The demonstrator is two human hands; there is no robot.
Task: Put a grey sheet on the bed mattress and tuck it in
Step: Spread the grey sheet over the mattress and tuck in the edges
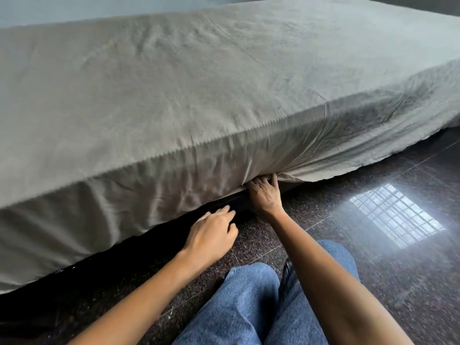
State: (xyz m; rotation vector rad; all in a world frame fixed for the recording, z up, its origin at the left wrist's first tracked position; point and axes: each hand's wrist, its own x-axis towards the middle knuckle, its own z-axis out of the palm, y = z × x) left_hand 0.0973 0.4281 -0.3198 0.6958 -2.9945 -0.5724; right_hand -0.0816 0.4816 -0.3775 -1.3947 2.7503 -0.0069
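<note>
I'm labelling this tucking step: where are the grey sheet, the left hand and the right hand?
grey sheet [224, 95], head view, on its flat top surface.
left hand [211, 235], head view, back of the hand.
right hand [265, 195], head view, back of the hand.
</note>
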